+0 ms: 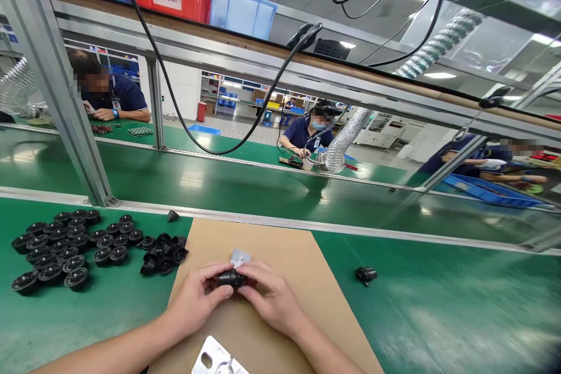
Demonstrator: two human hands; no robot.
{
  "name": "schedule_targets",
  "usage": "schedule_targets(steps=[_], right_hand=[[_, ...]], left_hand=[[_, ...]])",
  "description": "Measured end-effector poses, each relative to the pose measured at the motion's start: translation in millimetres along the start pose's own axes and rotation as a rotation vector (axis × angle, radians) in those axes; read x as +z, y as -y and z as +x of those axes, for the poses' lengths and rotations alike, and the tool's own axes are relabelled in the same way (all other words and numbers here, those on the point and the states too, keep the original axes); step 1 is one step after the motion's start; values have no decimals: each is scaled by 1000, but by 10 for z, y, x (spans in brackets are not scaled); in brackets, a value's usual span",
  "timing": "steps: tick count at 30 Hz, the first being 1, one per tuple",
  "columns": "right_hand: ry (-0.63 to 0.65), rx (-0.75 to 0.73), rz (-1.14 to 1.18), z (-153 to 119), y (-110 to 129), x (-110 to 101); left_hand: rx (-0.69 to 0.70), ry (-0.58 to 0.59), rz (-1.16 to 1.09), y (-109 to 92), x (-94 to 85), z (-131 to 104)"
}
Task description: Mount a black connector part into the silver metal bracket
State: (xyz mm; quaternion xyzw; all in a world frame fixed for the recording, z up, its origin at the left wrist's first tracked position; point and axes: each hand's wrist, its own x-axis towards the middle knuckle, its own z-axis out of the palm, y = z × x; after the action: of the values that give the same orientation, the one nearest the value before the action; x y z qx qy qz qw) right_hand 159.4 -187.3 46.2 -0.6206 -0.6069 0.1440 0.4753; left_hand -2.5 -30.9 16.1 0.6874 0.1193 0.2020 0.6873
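Observation:
Between my two hands is a small black cylindrical part, held above a brown cardboard sheet. My left hand grips its left end between thumb and fingers. On the other end, the fingers of my right hand are closed. Just beyond my fingertips shows a small silvery piece; whether it touches the black part I cannot tell. Near the bottom edge, a metal plate with an oval slot lies on the cardboard, partly out of frame.
Many round black parts stand grouped on the green bench at left, beside a pile of smaller black pieces. One black piece lies alone at right. A metal frame post rises at left. Co-workers sit across the bench.

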Motion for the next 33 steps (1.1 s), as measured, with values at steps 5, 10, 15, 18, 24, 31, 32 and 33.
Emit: schedule_targets(steps=[5,10,15,18,24,31,32,33], right_hand=[[17,49,-57,-4,17,2],[28,164,-133,-24,38,-7],[77,41,-166,-14,115,-82],[104,29,-268,-10,160,-78],[102,112,-274,-17,183,-92],[141,-75,-167,-13,86,-183],[132,-83,-165,-14,68,-159],[116,-61,-157,-16,53,-130]], left_hand=[[-4,1,61,-39,10,-12],[-8,-12,112,-56,15,-32],[-49,-2,50,-39,3,-13],[-20,34,59,-68,10,-14],[-5,60,98,-132,30,-37],[-78,39,-62,-46,15,-13],[-70,36,-54,-42,14,-13],[-57,29,-32,-43,14,-16]])
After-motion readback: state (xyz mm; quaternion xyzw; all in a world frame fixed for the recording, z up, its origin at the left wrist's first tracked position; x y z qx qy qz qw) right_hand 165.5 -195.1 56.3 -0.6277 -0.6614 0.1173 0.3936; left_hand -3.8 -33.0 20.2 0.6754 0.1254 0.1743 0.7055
